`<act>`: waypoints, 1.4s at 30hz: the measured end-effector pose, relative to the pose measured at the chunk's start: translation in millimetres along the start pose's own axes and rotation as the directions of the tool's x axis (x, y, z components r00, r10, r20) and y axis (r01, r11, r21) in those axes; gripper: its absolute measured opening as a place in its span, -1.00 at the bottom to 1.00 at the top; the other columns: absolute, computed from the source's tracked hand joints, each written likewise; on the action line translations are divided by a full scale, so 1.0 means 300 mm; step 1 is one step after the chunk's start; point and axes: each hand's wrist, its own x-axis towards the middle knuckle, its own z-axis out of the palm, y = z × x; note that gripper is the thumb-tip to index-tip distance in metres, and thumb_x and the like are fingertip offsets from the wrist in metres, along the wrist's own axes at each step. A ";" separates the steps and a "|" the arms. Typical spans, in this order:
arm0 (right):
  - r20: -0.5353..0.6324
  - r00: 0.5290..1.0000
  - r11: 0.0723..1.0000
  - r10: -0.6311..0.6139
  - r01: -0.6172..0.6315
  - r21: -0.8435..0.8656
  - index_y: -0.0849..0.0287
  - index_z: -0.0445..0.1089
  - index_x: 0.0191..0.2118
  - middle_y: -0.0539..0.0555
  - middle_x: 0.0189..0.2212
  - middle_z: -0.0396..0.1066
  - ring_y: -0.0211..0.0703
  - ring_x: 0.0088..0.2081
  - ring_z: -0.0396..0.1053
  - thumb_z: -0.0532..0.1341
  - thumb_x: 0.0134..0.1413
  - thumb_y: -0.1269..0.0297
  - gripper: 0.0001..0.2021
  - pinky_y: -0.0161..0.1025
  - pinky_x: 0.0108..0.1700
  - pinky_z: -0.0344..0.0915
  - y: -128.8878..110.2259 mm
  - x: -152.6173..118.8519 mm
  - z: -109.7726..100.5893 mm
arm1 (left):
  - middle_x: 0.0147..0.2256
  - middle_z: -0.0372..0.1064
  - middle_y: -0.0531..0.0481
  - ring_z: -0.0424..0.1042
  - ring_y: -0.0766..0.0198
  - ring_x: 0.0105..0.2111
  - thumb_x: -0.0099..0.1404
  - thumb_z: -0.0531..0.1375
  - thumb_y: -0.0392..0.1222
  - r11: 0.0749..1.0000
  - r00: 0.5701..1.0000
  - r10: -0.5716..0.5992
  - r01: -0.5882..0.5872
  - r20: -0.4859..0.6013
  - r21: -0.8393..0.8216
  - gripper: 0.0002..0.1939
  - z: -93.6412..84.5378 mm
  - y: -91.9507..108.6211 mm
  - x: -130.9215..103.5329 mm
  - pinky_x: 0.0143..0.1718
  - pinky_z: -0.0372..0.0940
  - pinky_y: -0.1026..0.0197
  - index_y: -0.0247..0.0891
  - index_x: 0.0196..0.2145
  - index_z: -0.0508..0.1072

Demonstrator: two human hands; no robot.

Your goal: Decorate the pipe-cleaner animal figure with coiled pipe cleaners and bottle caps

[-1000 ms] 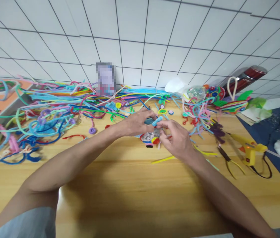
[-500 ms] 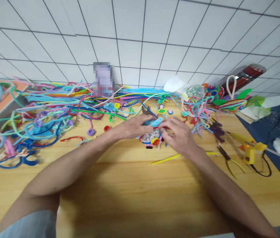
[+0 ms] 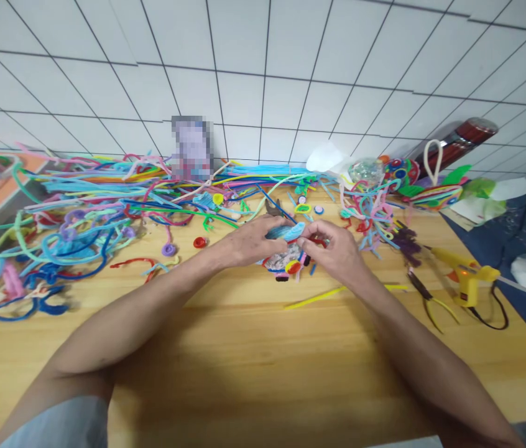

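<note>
Over the middle of the table, my left hand curls around a small decorated craft piece. Its body looks silvery and glittery, with red and blue pipe-cleaner edging and small coloured discs along the near side. A light-blue pipe-cleaner part forms its top, partly under my left fingers. My right hand is closed in a pinch at the right side of the piece, close to the end of the light-blue part. What sits between those fingertips is too small to make out. A yellow pipe cleaner lies just in front.
Loose pipe cleaners heap along the left and back. To the right are a yellow glue gun with its cord, pliers, and a finished-looking ornament. Dark-jawed pliers lie behind my hands. A red coil sits left.
My right fingers have shifted slightly at the craft piece's right side, and a dark disc there now shows. My left hand keeps its hold. The whole view has moved a little.
</note>
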 end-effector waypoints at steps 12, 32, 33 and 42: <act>-0.016 1.000 0.999 0.007 -0.006 0.033 0.10 0.52 -0.33 0.00 -0.38 0.56 -0.19 -0.36 0.45 0.30 0.08 0.27 -0.94 -0.23 -0.25 0.38 -0.003 0.000 -0.017 | 0.23 0.43 -0.21 0.37 -0.05 0.27 0.31 0.17 -0.13 0.995 0.991 0.103 -0.103 -0.085 0.004 -0.44 0.041 -0.018 -0.011 0.38 0.25 -0.11 -0.25 0.25 0.47; -0.087 0.996 1.000 -0.011 0.010 -0.015 0.10 0.54 -0.27 0.01 -0.37 0.58 -0.15 -0.34 0.49 0.35 0.15 0.22 -0.91 -0.17 -0.23 0.43 0.020 0.009 -0.006 | 0.14 0.46 -0.16 0.43 0.00 0.15 0.31 0.16 -0.10 0.995 0.994 0.100 -0.101 -0.047 -0.024 -0.46 0.019 -0.039 0.003 0.29 0.31 -0.04 -0.25 0.22 0.44; -0.128 0.991 0.998 -0.045 0.038 -0.057 0.09 0.53 -0.27 0.02 -0.34 0.58 -0.12 -0.29 0.51 0.35 0.15 0.24 -0.93 -0.14 -0.17 0.45 0.020 0.011 -0.012 | 0.16 0.46 -0.16 0.43 0.00 0.16 0.31 0.15 -0.09 0.994 0.994 0.102 -0.104 -0.049 -0.033 -0.46 0.021 -0.043 0.003 0.30 0.30 -0.04 -0.24 0.22 0.43; -0.279 0.954 0.967 -0.113 0.041 -0.251 0.05 0.51 -0.12 0.06 -0.14 0.63 -0.05 -0.10 0.56 0.34 0.26 0.21 -0.88 -0.05 0.02 0.48 -0.074 -0.117 -0.166 | 0.31 0.39 -0.16 0.36 -0.10 0.31 0.35 0.13 0.11 0.998 0.999 0.025 -0.027 -0.034 -0.065 -0.38 0.014 -0.064 0.009 0.41 0.21 -0.12 -0.19 0.27 0.40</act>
